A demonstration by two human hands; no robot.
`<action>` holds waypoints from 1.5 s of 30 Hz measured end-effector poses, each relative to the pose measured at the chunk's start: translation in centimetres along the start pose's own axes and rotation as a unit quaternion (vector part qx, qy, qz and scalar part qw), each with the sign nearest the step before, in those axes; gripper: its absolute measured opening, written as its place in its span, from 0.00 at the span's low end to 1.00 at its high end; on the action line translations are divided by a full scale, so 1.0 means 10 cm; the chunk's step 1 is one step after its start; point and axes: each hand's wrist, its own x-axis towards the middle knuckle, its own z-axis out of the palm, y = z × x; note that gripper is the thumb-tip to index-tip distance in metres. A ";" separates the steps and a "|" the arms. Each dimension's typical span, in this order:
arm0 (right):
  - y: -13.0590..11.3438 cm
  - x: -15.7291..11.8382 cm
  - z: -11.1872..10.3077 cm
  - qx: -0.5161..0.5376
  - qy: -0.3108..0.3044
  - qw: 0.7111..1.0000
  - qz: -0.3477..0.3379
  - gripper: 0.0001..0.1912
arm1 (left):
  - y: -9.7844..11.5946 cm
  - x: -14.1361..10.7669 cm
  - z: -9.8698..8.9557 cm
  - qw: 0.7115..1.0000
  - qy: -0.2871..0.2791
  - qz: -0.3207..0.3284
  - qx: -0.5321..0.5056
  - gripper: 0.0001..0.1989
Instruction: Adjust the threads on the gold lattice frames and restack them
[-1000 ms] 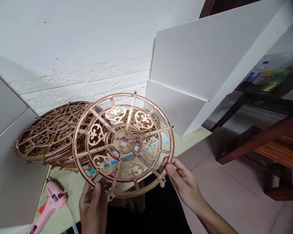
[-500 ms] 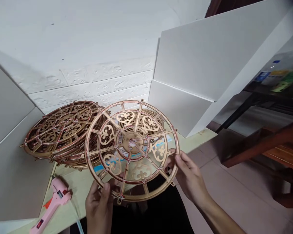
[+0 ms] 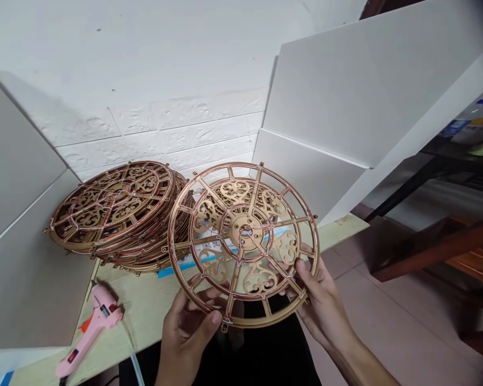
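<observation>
Over my lap: I hold a round, gold openwork disc (image 3: 247,245), tilted to face me, above the near edge of the desk (image 3: 145,311).
Left hand: my left hand (image 3: 189,332) grips the disc's lower-left rim, thumb on the front, fingers behind.
Right hand: my right hand (image 3: 322,300) grips the lower-right rim, thumb in front, other fingers behind it.
Disc face: scroll ornaments ring a pierced hub; red and white wires (image 3: 235,271) run along the rings and some spokes.
Disc stack: similar wired discs (image 3: 116,206) lie piled on the desk to the left; the held one overlaps their edge from where I look, and I cannot tell whether they touch.
Through the openings: another gold disc shows behind mine, along with a blue strip (image 3: 181,266).
Glue gun: a pink one (image 3: 92,333) lies on the desk left of my left hand, beside a pale translucent rod (image 3: 136,367).
Backdrop: gray panels (image 3: 346,96) stand either side of a white wall (image 3: 165,53) with brick relief.
</observation>
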 end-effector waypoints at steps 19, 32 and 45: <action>-0.10 -0.04 0.06 0.006 0.043 0.999 0.006 0.38 | -0.23 0.15 -0.30 0.997 0.031 0.057 -0.028 0.16; -0.14 -0.04 0.11 0.014 0.078 0.997 0.019 0.42 | -0.32 0.04 -0.36 0.997 0.016 0.061 0.038 0.13; -0.16 -0.04 0.14 0.005 0.076 0.997 0.022 0.39 | -0.15 0.03 -0.26 0.992 0.072 0.068 0.074 0.18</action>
